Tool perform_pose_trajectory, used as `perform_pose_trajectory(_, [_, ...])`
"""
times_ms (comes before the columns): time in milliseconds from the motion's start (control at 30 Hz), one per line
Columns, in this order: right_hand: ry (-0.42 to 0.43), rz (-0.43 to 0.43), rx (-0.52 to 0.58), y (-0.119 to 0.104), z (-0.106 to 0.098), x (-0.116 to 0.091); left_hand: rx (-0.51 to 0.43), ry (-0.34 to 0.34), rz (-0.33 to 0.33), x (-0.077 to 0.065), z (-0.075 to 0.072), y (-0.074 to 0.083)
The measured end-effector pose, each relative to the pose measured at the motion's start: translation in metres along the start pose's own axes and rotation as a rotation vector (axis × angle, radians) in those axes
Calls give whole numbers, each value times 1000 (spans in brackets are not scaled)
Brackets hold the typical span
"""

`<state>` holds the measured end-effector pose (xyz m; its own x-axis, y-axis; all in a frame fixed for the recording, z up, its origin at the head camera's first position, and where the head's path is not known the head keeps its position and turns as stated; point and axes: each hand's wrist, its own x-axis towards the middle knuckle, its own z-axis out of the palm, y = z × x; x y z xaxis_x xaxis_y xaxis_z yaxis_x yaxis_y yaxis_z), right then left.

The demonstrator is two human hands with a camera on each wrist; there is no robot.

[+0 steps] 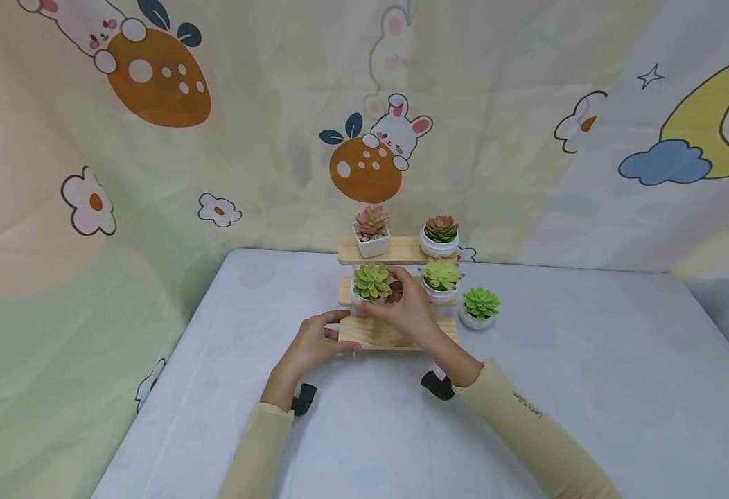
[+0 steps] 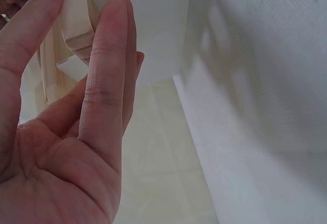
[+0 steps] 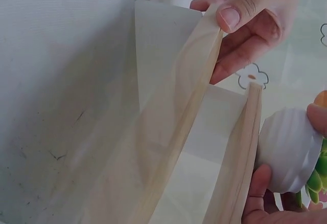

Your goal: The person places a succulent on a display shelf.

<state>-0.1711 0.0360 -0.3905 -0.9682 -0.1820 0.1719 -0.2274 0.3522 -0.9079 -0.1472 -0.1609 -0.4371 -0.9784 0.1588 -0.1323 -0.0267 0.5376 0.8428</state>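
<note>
Head view: left hand reaches in from the near left, thumb and fingers pinching the left end of the bottom board of a three-step wooden stand. Right hand comes from the near right, fingers curled round the white pot of a green-yellow succulent at the left of the middle step. Other pots around: pink succulent top step left, red-green succulent top step right, yellow-green succulent middle step right just beside the right hand, bright green succulent on the table just right of the stand. Both arms in beige sleeves. Pale lilac tablecloth; cartoon rabbit backdrop hangs behind. Left wrist view: left hand close up, fingers straight-ish and lying against the pale wood edge, thumb on the other side; tablecloth to the right. Right wrist view: left hand's fingers pinch the far end of the board, thumb on top; right hand's fingers wrap the ribbed white pot touching the next board's edge, green leaves just showing at the right edge.
</note>
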Motion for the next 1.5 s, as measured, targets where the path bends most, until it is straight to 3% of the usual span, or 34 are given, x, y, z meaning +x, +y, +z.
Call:
perform_pose_trajectory(967, [66, 40, 76, 5, 6, 1, 9, -10, 1, -1, -1, 0])
perform_pose_trajectory(1100, [88, -14, 59, 10, 9, -4, 11, -2, 3, -1, -1, 1])
perform_pose_trajectory(1300, [112, -185, -30, 20, 15, -18, 7, 2, 9, -2, 0, 1])
perform_pose_trajectory(1500, [91, -248, -102, 24, 12, -31, 2, 8, 1, -1, 0, 1])
